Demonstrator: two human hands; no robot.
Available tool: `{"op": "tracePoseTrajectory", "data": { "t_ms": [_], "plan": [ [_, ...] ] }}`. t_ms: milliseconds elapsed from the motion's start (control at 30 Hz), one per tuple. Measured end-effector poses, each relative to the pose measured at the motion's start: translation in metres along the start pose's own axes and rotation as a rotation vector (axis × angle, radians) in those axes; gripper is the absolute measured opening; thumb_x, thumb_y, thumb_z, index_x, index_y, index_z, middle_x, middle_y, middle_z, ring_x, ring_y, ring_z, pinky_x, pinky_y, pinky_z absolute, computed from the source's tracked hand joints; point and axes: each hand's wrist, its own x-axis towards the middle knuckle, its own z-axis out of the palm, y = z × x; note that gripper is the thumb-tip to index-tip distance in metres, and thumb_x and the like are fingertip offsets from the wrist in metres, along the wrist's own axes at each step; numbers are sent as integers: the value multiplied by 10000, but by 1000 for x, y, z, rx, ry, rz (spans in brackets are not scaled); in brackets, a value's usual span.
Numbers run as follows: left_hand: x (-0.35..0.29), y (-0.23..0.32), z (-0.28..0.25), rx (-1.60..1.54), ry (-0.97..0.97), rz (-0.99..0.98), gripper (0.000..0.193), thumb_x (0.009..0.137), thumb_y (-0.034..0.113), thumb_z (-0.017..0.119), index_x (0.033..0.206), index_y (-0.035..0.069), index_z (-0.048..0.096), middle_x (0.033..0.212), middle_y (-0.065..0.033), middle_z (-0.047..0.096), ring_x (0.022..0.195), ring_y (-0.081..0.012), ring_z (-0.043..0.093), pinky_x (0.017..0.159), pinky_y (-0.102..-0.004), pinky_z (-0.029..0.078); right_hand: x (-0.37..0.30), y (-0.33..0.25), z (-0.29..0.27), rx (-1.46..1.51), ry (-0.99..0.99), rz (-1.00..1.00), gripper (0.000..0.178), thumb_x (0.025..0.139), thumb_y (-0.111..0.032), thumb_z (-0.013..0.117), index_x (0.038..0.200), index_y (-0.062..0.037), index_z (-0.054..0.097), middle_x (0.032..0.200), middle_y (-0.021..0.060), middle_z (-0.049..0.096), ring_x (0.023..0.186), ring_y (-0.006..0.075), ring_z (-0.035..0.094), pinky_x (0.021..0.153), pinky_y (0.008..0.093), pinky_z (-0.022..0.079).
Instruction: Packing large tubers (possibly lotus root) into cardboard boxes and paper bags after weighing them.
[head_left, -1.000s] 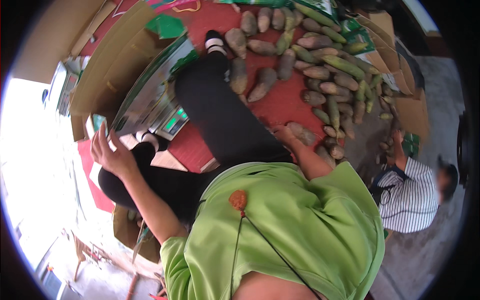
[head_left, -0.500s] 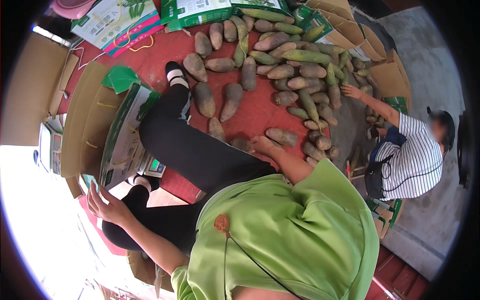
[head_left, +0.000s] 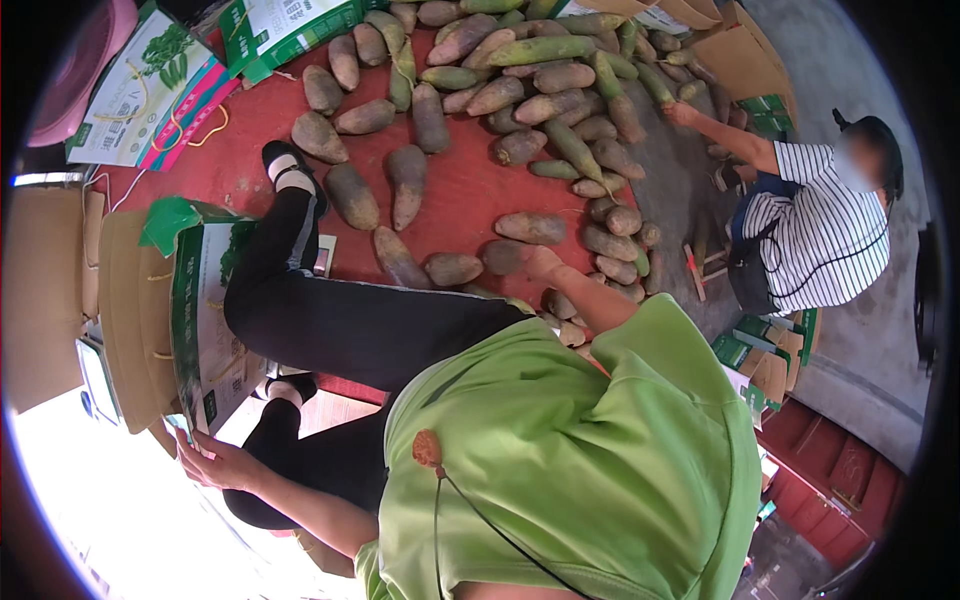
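Observation:
My right hand [head_left: 542, 263] is closed round one end of a dark, soil-dusted radish [head_left: 502, 257], low over the red floor covering. Just beyond it lies another radish [head_left: 530, 228], and a paler one [head_left: 453, 268] is to its left. My left hand [head_left: 218, 466] has its fingers at the lower corner of a white and green carton [head_left: 212, 310]. This carton stands upright beside my bent leg, its brown flaps [head_left: 135, 300] spread to the left. The carton's inside is hidden from here.
A big heap of green and brownish radishes [head_left: 560, 105] covers the far middle. At the right, a co-worker in a striped shirt [head_left: 825, 225] reaches a hand [head_left: 682, 113] into it. More cartons [head_left: 290, 30] stand along the back, with a pink basin [head_left: 85, 75] at far left.
My view has swung, so the scene sits lower and further left. My left fingers have come onto the carton's corner. The radish in my right hand now shows more plainly.

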Motion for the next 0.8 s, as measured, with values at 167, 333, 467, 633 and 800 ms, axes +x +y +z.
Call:
{"op": "tracePoseTrajectory", "data": {
  "t_ms": [167,333,467,633,800],
  "plan": [
    [0,-5,0,32,40,33,226,898,180,599,1107,107,645,1020,-45,663,965,-224,593,785,-360,494,-20,25,-11,390,60,170,278,833,-104,515,1076,-46,637,795,132,641,644,206,646,549,334,523],
    [0,-1,0,32,49,50,236,916,218,576,1115,110,641,1014,-47,665,969,-222,592,847,-384,457,-27,32,-13,333,-5,242,271,819,-91,533,1064,-52,642,773,126,639,602,193,626,482,320,492],
    [-1,-2,1,64,55,66,255,924,254,564,1121,109,637,1018,-53,661,976,-233,587,867,-393,436,-3,77,39,235,-8,183,262,813,-102,547,1051,-57,646,727,103,630,565,184,607,449,316,469],
    [-1,0,6,45,65,75,279,924,282,561,1123,102,635,1036,-56,656,990,-244,579,879,-407,424,1,60,54,177,-150,3,176,787,-98,588,946,-47,642,695,94,621,542,146,581,439,303,459],
    [-1,-2,4,55,61,66,288,930,287,547,1125,95,635,1046,-61,653,1010,-250,572,887,-414,420,-18,11,35,446,-166,175,124,764,-105,602,863,-31,615,718,83,621,532,134,570,457,290,461]
  ]
}}
